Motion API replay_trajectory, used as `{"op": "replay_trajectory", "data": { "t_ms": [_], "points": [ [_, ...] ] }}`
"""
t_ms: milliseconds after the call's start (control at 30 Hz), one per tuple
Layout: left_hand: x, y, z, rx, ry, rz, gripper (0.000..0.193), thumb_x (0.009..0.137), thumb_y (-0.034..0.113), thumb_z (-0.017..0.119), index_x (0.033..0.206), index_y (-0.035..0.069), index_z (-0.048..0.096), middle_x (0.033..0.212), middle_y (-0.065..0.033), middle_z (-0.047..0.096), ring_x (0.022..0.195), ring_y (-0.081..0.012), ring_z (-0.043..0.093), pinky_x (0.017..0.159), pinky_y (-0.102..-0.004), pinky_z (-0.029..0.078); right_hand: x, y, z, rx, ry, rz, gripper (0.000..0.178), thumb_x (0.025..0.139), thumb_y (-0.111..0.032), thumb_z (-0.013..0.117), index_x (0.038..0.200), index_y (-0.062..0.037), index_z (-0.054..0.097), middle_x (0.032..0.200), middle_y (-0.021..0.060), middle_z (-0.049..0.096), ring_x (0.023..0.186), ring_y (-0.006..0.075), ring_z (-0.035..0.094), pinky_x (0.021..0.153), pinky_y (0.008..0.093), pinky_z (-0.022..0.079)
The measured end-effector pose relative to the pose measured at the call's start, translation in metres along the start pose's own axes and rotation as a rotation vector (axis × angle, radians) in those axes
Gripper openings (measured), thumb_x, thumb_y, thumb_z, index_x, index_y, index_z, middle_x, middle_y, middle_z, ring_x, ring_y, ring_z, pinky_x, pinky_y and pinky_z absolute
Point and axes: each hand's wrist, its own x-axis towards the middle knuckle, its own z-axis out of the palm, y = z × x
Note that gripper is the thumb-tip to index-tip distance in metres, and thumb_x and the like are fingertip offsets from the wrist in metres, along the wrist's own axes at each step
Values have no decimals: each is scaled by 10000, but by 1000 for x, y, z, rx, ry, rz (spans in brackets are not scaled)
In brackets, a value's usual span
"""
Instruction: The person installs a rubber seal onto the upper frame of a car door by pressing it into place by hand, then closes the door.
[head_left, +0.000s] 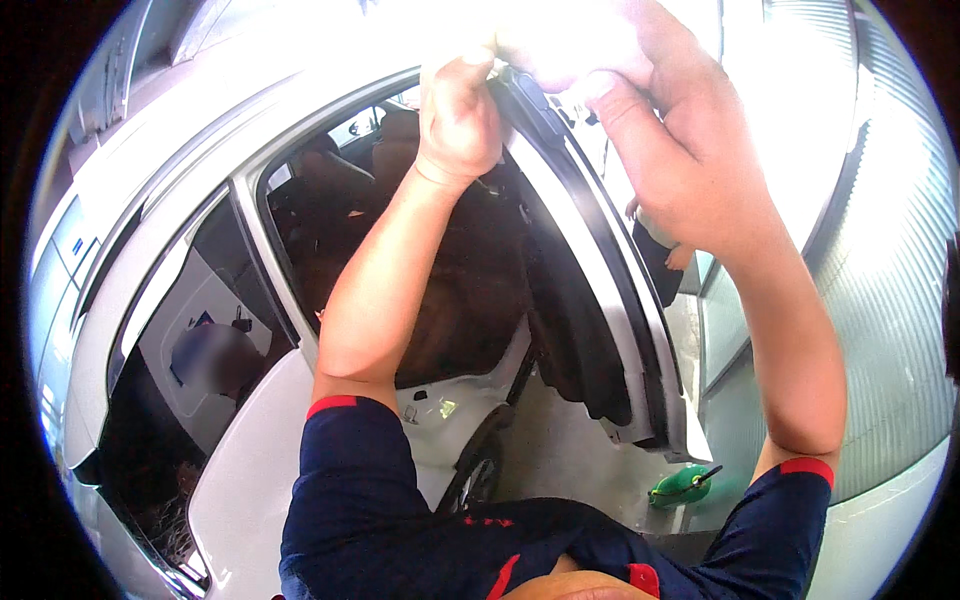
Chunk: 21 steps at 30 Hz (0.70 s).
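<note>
Nearest my camera, the right hand (pixel 690 150) half curls, thumb out; glare hides what, if anything, it grasps. Left of it and below, I see the white car (pixel 250 450). The open door (pixel 610 320) reaches up between the hands, its top beside the left hand (pixel 460 115), curled, its hold unclear to me. Working blind in that glare, fingers could slip and scratch the door.

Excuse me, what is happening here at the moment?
A person in a dark blue shirt has both arms raised at the open door of a white car. The left hand is at the door's upper end, with the right hand to its right; glare hides anything they hold. A green container is on the floor.
</note>
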Motion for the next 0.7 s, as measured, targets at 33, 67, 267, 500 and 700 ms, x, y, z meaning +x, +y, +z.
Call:
{"op": "replay_trajectory", "data": {
  "t_ms": [33,67,267,500,700],
  "points": [
    [0,1,0,-61,28,-20,435,976,269,353,897,-28,661,839,-114,684,801,-224,646,752,-327,488,1,-2,2,57,40,-20,244,921,-236,602,1007,-47,731,748,178,689,677,334,687,645,428,518],
    [0,2,0,-123,56,-41,444,981,274,347,906,-26,667,845,-106,692,806,-211,646,753,-321,489,2,-5,3,114,79,-39,266,946,-250,597,1001,-28,735,747,179,692,675,318,691,645,411,516],
    [-4,-3,-18,-178,-96,-5,551,1000,435,456,1033,-78,655,986,-127,692,921,-219,640,836,-324,482,25,-38,-39,317,-170,115,372,935,-116,621,1272,42,600,762,119,731,655,158,676,651,306,523],
    [9,-14,3,-204,-22,32,608,1014,547,424,792,3,579,802,-87,581,772,-180,542,733,-309,420,44,-51,-59,486,-482,355,407,904,-143,697,1219,103,620,808,155,747,696,161,708,651,284,536],
    [8,4,-10,-90,-62,50,610,1011,559,423,776,16,569,826,-93,575,819,-204,562,790,-323,425,40,-70,-29,103,-294,332,397,885,-129,705,1180,129,638,874,192,756,655,164,694,625,267,529]
  ]
}}
